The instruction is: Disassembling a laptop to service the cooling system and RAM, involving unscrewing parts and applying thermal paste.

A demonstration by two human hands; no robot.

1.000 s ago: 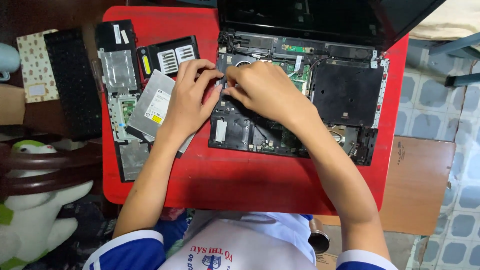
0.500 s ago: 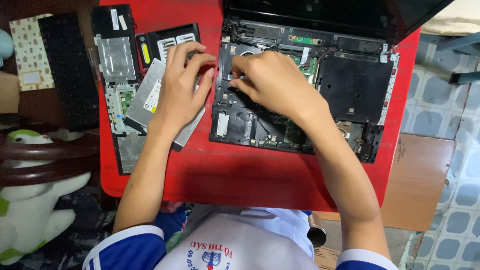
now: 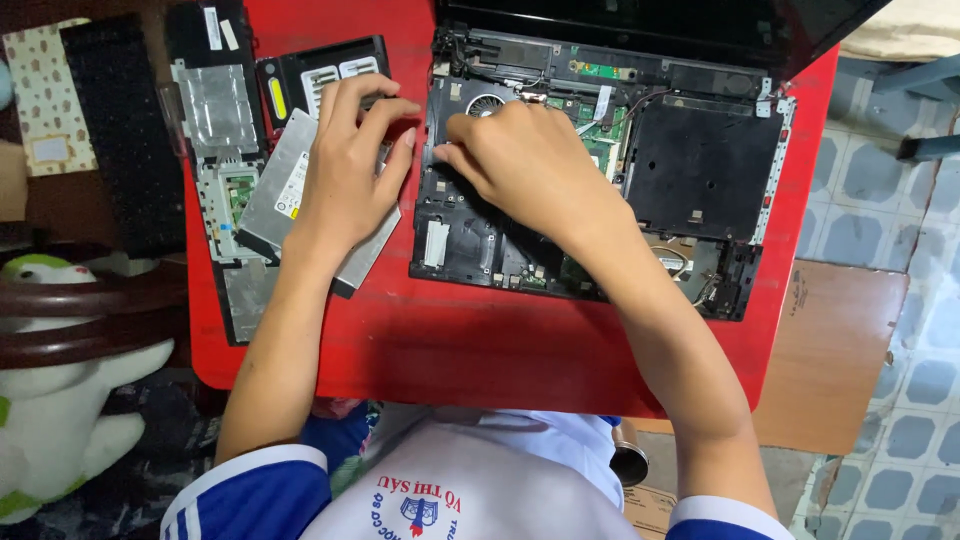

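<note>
An opened black laptop base, its boards and fan exposed, lies on a red table with the dark screen tilted back. My right hand rests on the base's left part beside the fan. Its fingertips are bunched together at the chassis edge, and what they touch is hidden. My left hand lies palm down on a silver optical drive just left of the base, fingers spread and bent toward the gap between drive and base.
Left of the drive lie a black cover panel with foil, a black part with a yellow label and a loose keyboard. A plush toy and a wooden chair back stand at the lower left. A wooden board lies right.
My left hand has slid slightly left, away from the base and further over the silver drive. My right hand stays at the base's left edge. The view has shifted a little.
</note>
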